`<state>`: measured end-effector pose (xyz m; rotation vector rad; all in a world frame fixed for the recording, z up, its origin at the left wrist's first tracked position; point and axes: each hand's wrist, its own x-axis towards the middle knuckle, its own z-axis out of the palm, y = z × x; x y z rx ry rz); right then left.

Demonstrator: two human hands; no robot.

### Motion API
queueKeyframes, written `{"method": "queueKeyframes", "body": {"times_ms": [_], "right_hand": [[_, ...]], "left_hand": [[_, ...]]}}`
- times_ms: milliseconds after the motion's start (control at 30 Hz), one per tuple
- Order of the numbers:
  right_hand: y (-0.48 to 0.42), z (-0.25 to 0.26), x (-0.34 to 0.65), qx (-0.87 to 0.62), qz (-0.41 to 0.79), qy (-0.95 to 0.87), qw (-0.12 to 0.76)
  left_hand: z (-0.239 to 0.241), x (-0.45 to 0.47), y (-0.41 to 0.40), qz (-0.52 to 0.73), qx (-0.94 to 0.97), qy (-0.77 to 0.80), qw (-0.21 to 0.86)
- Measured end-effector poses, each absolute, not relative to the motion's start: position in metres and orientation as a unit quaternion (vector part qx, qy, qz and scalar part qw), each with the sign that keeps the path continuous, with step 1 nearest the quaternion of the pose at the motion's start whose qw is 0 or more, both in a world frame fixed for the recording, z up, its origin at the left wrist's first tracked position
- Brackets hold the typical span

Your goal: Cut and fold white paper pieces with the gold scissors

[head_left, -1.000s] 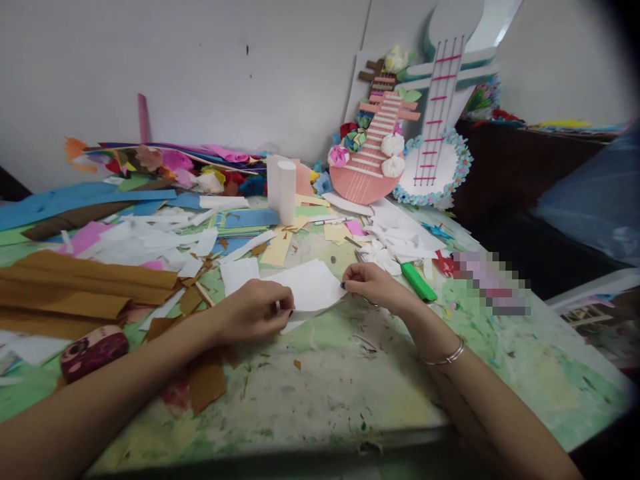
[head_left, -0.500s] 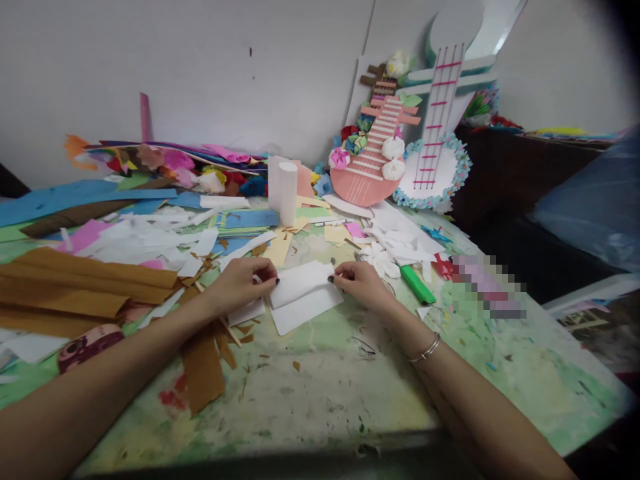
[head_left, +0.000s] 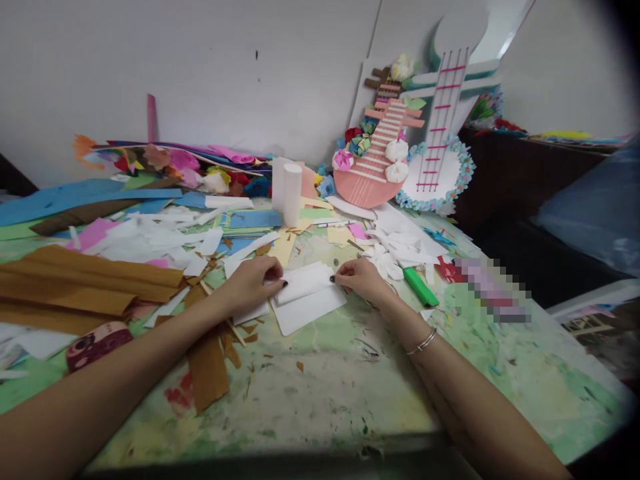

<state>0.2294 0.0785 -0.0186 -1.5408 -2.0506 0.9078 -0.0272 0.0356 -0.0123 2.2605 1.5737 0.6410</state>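
A folded strip of white paper lies across a white card on the table. My left hand pinches the strip's left end, thumb on top. At its right end, my right hand grips the paper between thumb and fingertips. Both hands rest low, close to the tabletop. Beyond them stands a white paper roll. To the right of my right hand lie a bright green tool, whose kind I cannot make out, and white paper petals.
Brown crepe paper and white scraps cover the table's left side. A maroon patterned roll sits beside my left forearm. Paper instruments, one pink and one white with blue flowers, lean at the back. Paper flowers line the wall.
The view has shifted slightly, so everything appears a little further right. Both hands keep their grip on the white paper, which lies slightly flatter over the card.
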Motion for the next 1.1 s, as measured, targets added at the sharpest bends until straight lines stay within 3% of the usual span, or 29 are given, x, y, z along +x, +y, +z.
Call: {"method": "queueKeyframes", "body": {"times_ms": [367, 667, 867, 1100], "right_hand": [[0.073, -0.014, 0.222, -0.578, 0.236, -0.757, 0.193], [0.074, -0.018, 0.223, -0.567, 0.235, -0.756, 0.226], [0.070, -0.018, 0.217, -0.588, 0.190, -0.750, 0.236], [0.065, -0.017, 0.212, -0.592, 0.164, -0.750, 0.244]], "left_hand": [[-0.011, -0.018, 0.041, 0.158, 0.762, 0.587, 0.224], [-0.011, -0.018, 0.041, 0.204, 0.769, 0.549, 0.257], [-0.018, -0.006, 0.039, 0.213, 0.774, 0.580, 0.139], [-0.012, -0.004, 0.044, 0.174, 0.756, 0.598, 0.203]]}}
